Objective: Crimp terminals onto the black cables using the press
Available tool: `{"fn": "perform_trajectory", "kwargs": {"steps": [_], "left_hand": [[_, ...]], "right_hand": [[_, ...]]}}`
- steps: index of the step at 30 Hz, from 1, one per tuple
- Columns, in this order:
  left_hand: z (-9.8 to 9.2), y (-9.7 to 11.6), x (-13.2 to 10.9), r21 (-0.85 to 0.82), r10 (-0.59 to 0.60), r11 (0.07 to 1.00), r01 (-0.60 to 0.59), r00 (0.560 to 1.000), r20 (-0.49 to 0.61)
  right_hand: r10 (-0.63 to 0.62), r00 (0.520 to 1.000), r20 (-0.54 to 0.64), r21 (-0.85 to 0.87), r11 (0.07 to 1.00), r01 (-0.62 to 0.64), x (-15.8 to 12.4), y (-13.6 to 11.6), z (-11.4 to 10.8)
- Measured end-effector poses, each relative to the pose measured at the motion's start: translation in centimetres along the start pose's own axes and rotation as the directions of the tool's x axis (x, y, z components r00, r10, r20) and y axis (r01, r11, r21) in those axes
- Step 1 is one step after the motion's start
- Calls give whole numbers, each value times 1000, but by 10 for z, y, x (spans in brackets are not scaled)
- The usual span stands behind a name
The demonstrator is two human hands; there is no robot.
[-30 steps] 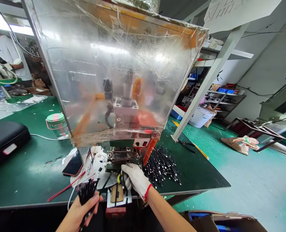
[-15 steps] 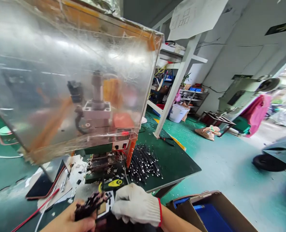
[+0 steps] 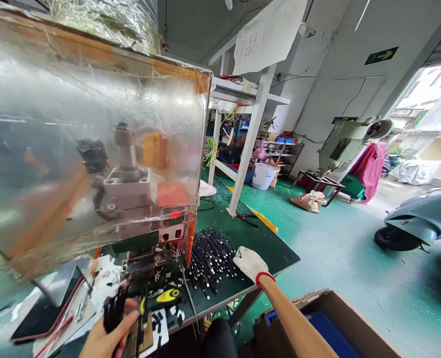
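Observation:
My left hand (image 3: pixel 110 328), bare, is closed around a bundle of thin black strips (image 3: pixel 114 311) at the bottom left. Beside it lie a brown block (image 3: pixel 143 335) and a white sheet with black marks or pieces (image 3: pixel 160 330). My right hand (image 3: pixel 250 263), in a white knitted glove with a red cuff, is at the right edge of a pile of short black strips with pale tips (image 3: pixel 211 256). Its fingers are curled and close together; their undersides are hidden, so I cannot see what is in them.
A press (image 3: pixel 127 184) stands behind a cloudy plastic guard (image 3: pixel 93 99). A yellow-and-black handled tool (image 3: pixel 168 297), a phone or tablet (image 3: pixel 48 308) and a red pen (image 3: pixel 54 335) lie on the green table (image 3: pixel 276 248). Below right is a cardboard box (image 3: pixel 328 298) with blue inside.
My right hand has moved away from my left hand, rightward and up to the pile's edge. My left hand still holds the bundle. The head view has shifted right.

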State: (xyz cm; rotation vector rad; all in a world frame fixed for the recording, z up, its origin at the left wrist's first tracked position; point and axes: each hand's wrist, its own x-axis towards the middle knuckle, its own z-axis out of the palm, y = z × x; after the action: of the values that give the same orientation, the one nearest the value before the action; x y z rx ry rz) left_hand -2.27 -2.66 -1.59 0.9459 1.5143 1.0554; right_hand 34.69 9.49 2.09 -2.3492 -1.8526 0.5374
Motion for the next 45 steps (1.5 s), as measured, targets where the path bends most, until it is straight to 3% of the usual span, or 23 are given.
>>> {"fn": "perform_trajectory", "kwargs": {"steps": [5, 9, 11, 13, 16, 18, 20, 22, 27, 37, 45], "left_hand": [[23, 12, 3, 77, 92, 993, -91, 996, -12], [16, 14, -9, -25, 51, 998, -52, 999, -17], [7, 15, -17, -86, 11, 996, -13, 1000, -24], [-4, 15, -24, -128, 2, 992, -10, 998, -60], [-15, 17, -32, -204, 0, 979, -32, 988, -154], [-19, 18, -34, -256, -14, 966, -37, 981, -195], [-22, 17, -35, -272, -19, 961, -42, 976, -217], [-25, 14, -36, -257, -8, 965, -52, 973, -231], [-38, -1, -38, -211, -14, 977, -37, 971, -237], [-42, -7, -45, -256, -39, 967, -18, 975, -217], [-38, -7, -44, -307, -25, 951, -20, 990, -142]], "right_hand": [[81, 997, 4, -58, 995, -80, 0, -13, 0], [91, 996, -17, 12, 996, -91, -10, -8, -9], [95, 995, -35, 200, 976, -86, -20, -7, -15], [65, 998, -13, 489, 871, -50, -32, -15, -16], [-195, 975, 109, 779, 626, 38, -59, -50, -2], [-408, 890, 202, 848, 528, 50, -79, -85, 17], [-512, 812, 281, 873, 488, 5, -96, -120, 40], [-511, 784, 353, 854, 518, -46, -105, -151, 60], [-419, 805, 421, 803, 584, -116, -102, -188, 91], [-412, 818, 403, 864, 467, -190, -89, -201, 114], [-385, 817, 429, 853, 469, -227, -87, -204, 118]]}}
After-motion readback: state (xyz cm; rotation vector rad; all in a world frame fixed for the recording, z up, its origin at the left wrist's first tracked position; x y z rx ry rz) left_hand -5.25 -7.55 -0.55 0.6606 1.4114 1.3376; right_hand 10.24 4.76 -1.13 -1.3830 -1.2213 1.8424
